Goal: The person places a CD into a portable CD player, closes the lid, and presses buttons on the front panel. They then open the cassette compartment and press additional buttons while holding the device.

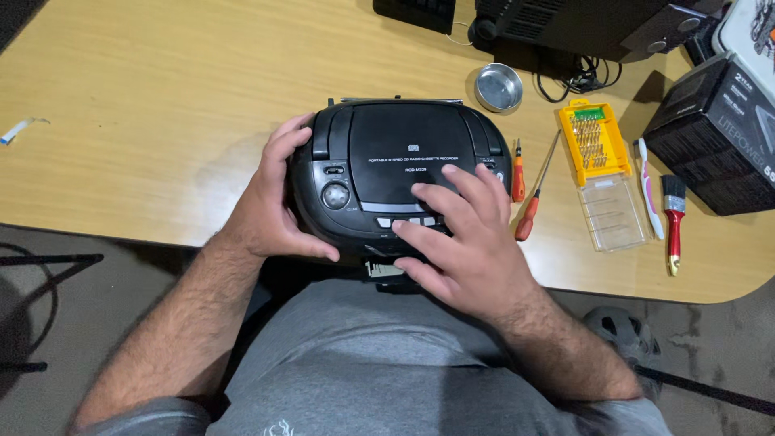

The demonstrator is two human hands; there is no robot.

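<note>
Both hands were on a black portable stereo (pixel 401 173) at the wooden table's (pixel 161 121) near edge. The left hand (pixel 273 202) cupped its left end, fingers curled round. The right hand (pixel 462 238) lay spread flat over the front buttons, gripping nothing. Right of it lay two orange screwdrivers (pixel 529 211), a yellow bit case (pixel 596 144) and a small metal bowl (pixel 498 86).

A light wooden table (pixel 161 105) carries a black portable stereo (pixel 404 157) at its near edge. To the right lie two orange-handled screwdrivers (pixel 529 211), a yellow bit case (pixel 601 173) with its clear lid open, a toothbrush (pixel 650 194) and a red-handled brush (pixel 673 222). A small metal bowl (pixel 498 86) sits toward the far edge; black boxes (pixel 714 133) fill the far right corner. A white strip (pixel 20 129) lies by the left edge.
</note>
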